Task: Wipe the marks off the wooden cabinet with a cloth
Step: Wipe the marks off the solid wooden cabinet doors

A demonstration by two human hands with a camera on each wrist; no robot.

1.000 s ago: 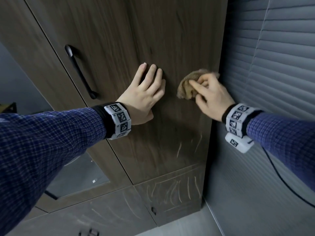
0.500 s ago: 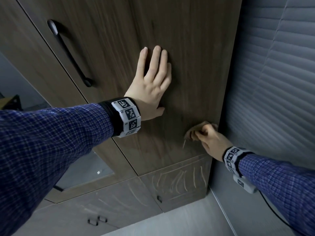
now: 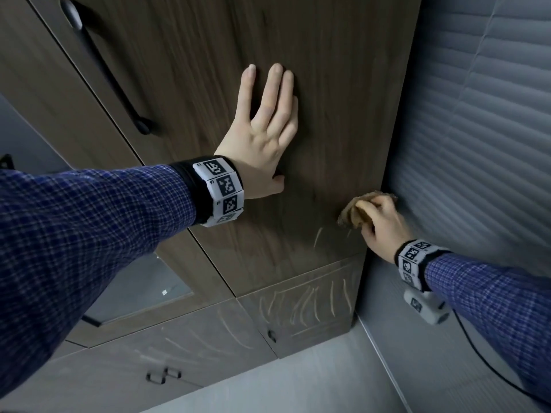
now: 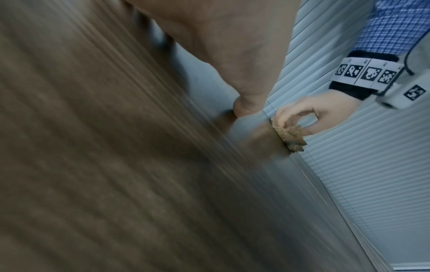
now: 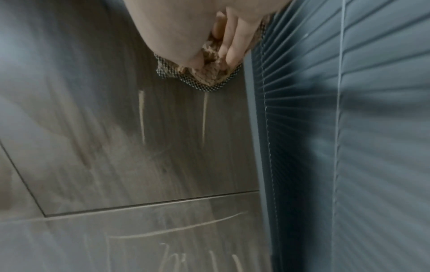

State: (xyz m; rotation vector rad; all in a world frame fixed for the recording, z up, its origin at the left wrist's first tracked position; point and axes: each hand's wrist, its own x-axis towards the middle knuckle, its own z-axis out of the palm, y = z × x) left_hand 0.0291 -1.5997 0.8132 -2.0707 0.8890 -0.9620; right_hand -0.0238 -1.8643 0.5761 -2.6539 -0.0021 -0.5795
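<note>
Left hand (image 3: 265, 138): fingers straight, flat against the cabinet door (image 3: 328, 84).
Right hand (image 3: 384, 228): grip bunched around cloth (image 3: 351, 217), above two marks (image 5: 142, 116).

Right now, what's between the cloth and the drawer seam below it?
Bare door wood with two pale vertical marks, the right one starting at the cloth. Nothing else before the seam. Clearest in the right wrist view.

Grey slatted blinds (image 3: 483, 144), pale floor (image 3: 313, 380), perhaps tiled
</note>
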